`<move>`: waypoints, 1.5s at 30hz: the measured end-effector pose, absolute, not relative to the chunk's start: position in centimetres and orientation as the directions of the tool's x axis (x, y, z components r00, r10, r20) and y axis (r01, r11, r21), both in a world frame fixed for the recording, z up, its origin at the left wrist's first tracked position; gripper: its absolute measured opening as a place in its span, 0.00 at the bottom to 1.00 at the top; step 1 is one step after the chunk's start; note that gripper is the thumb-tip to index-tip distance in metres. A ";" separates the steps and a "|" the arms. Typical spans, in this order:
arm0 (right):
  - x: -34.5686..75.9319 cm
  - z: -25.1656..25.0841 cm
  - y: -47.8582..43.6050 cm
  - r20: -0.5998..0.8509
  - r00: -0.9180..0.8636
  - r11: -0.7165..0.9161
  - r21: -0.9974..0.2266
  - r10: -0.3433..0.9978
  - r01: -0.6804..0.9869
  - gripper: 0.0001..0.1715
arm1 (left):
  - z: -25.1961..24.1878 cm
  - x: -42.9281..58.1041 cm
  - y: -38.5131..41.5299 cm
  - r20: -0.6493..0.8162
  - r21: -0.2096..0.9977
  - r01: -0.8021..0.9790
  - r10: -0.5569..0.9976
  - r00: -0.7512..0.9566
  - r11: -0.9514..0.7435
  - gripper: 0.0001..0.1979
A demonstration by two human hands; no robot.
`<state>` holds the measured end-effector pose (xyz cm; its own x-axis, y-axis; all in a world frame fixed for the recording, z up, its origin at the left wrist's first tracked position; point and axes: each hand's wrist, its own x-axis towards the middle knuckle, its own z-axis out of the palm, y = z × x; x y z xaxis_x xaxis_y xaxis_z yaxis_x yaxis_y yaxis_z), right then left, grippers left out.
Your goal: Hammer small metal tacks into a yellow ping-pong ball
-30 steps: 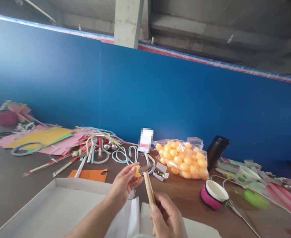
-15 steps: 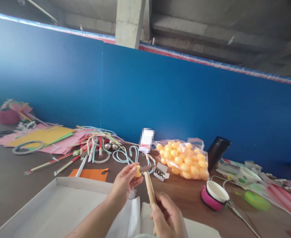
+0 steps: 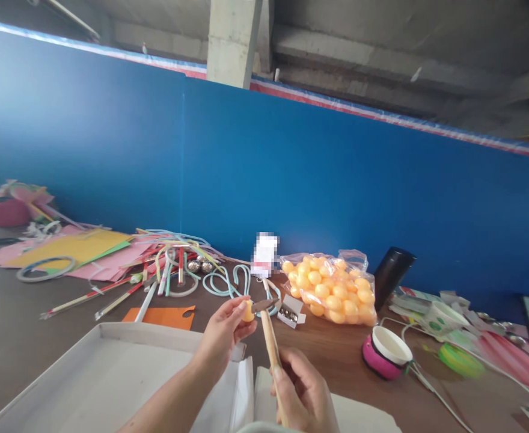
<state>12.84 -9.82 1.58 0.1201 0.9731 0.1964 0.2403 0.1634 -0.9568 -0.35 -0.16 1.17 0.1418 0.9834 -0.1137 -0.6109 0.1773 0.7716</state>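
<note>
My left hand (image 3: 223,331) pinches an orange plastic ball (image 3: 248,311) between thumb and fingers, above the edge of a white box tray. My right hand (image 3: 303,388) is wrapped round the wooden handle of a small hammer (image 3: 270,346), which is held upright. Its dark metal head tapers to a point on the right, while the other end meets the ball or lies right beside it; whether they touch I cannot tell. Behind the hammer stands a small open box (image 3: 291,311) of shiny metal bells. A clear bag of orange balls (image 3: 332,290) lies to the right of it.
The white tray (image 3: 124,331) takes up the front left. Behind it lie orange paper (image 3: 165,317), striped sticks and tubes, and coloured sheets (image 3: 70,246). On the right are a black cylinder (image 3: 394,273), a pink-and-white roll (image 3: 386,355), cables and a green tape roll (image 3: 460,361).
The whole view has shifted slightly, so things appear a little further left. Both hands keep the same hold on the ball and the hammer.
</note>
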 end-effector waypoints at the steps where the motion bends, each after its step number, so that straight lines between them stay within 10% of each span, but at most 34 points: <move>1: 12.8 1.6 -9.8 0.197 0.126 0.162 -0.956 0.972 0.244 0.23 | 1.2 -0.4 -0.2 -0.108 0.775 -0.608 0.984 0.145 0.174 0.17; 45: 12.5 2.8 -10.4 0.216 0.189 0.169 -0.957 0.958 0.234 0.24 | 1.9 -0.7 -0.6 -0.107 0.711 -0.664 0.969 0.223 0.231 0.15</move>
